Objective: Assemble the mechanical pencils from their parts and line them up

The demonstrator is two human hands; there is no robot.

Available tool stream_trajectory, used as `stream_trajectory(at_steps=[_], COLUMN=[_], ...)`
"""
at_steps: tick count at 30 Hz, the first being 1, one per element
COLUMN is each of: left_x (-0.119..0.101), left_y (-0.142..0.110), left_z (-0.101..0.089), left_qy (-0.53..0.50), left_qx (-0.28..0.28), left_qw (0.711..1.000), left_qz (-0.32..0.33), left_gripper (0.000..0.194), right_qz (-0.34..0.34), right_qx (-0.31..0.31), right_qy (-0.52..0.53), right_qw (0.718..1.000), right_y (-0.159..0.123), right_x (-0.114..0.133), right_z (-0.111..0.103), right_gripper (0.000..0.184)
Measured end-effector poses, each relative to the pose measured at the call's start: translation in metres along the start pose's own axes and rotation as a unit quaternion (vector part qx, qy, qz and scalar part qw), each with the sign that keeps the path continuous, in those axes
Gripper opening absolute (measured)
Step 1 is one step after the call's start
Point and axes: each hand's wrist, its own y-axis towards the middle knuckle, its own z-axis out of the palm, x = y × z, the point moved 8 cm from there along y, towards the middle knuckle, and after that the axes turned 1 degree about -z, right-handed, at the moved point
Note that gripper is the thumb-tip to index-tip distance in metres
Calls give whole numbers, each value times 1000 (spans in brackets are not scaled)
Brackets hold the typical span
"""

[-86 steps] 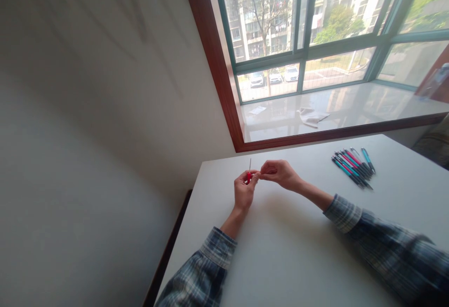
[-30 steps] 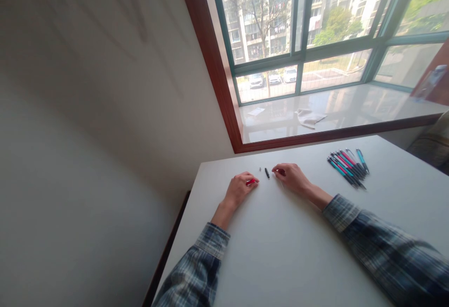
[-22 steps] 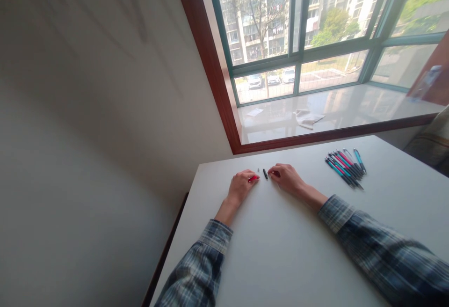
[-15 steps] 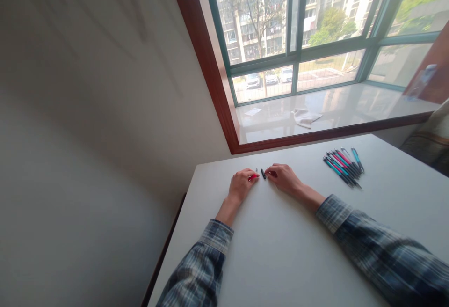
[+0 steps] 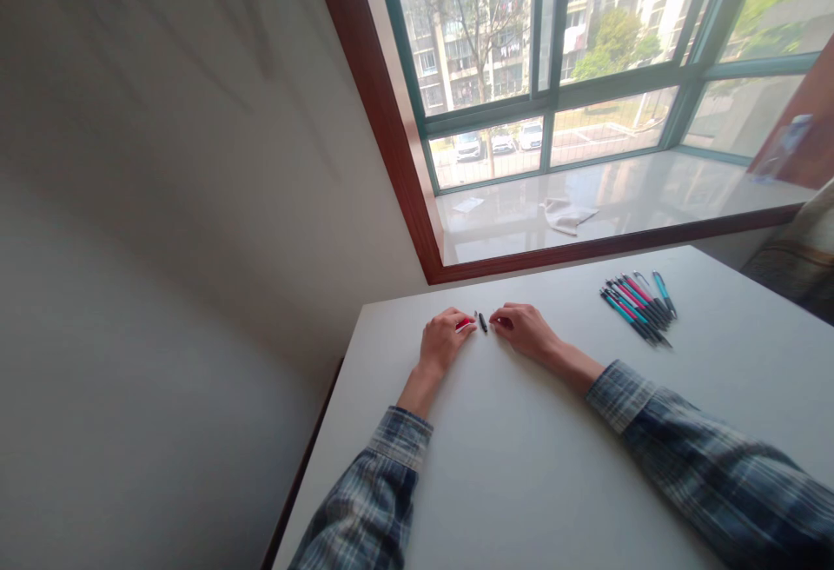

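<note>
My left hand (image 5: pixel 444 340) is closed on a red pen barrel (image 5: pixel 463 325), which shows between the thumb and fingers near the table's far edge. Just right of it a short black pen part (image 5: pixel 483 322) lies on the white table. A tiny grey piece (image 5: pixel 476 314) sits beside that part, close to my left fingertips. My right hand (image 5: pixel 525 328) rests on the table to the right of the black part, fingers pinched together. Whatever those fingers hold, if anything, is too small to make out.
Several pens (image 5: pixel 638 305) in teal, pink and black lie in a group on the right of the white table (image 5: pixel 521 466). Behind the table runs a red-brown window frame (image 5: pixel 553 258), with a crumpled cloth (image 5: pixel 568 215) on the sill. A wall (image 5: pixel 195 292) stands at left.
My left hand has shifted slightly left with the red barrel. The black pen part now lies a little farther left, and my right fingertips have moved slightly the same way.
</note>
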Motion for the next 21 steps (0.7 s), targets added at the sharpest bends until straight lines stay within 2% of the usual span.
stream_trajectory(at_steps=[14,21], left_x=[-5,1], left_y=[-1,1], left_z=[5,1], left_qy=[15,12], left_qx=[7,-1], left_qw=[1000,999], left_qz=[-13,-41], left_gripper=[17,20], right_qz=[-14,-5], right_qx=[-6,-8], right_qy=[21,17], right_qw=[1000,1000], right_y=[0,0], right_x=[0,-2], right_z=[2,1], right_gripper=[21,24])
